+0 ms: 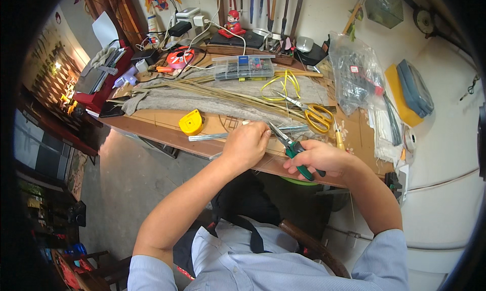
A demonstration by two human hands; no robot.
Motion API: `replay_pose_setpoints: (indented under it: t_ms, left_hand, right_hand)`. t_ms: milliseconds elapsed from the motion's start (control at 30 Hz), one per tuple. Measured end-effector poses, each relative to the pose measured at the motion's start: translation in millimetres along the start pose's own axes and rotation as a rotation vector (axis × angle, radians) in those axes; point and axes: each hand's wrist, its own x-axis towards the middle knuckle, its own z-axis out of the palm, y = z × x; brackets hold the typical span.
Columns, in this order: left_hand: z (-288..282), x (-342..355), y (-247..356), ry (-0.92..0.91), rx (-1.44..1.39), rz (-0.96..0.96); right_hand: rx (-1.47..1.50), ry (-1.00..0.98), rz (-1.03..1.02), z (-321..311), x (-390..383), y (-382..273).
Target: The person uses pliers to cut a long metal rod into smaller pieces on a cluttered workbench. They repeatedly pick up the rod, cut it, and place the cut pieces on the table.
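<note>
Fingers (289, 164) of the right hand (326, 157) close around green-and-black-handled long-nose pliers (293, 148) over the near edge of the table (152, 129); those of the left hand (246, 145) curl together, anything pinched inside hidden. Far right, a clear plastic bag (349, 91) bears a small red-and-white label (354, 69).

Scissors (307, 108), pliers (292, 149) and tape measure (191, 123) suggest a craft workshop.
</note>
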Motion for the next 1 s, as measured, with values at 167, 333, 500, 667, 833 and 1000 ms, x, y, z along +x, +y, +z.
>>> replay_pose_setpoints:
  t_ms: [167, 333, 500, 667, 833, 1000]
  left_hand:
    - [-4.4, -1.3, 3.9, -0.046, -0.03, -0.021]
    - [-3.5, -1.4, 4.8, -0.077, -0.128, -0.037]
    - [-5.7, 2.0, 6.0, -0.098, -0.163, -0.073]
    - [-7.7, 5.7, 4.3, 0.011, -0.311, -0.231]
    - [-8.3, 6.9, -4.3, -0.003, -0.261, -0.207]
    - [-9.5, 6.0, -8.2, 0.031, -0.255, -0.205]
  right_hand:
    - [-0.009, 0.045, -0.068, 2.8, 5.0, 3.6]
    - [-0.014, 0.038, -0.087, 4.0, 4.3, 1.1]
    - [0.068, 0.018, -0.102, 4.3, -0.4, 0.3]
    - [-0.033, 0.005, -0.076, 0.8, 2.8, -3.8]
    - [-0.028, 0.028, -0.063, -1.5, 0.3, -2.6]
    - [0.166, -0.129, 0.003, -8.0, -8.5, -10.1]
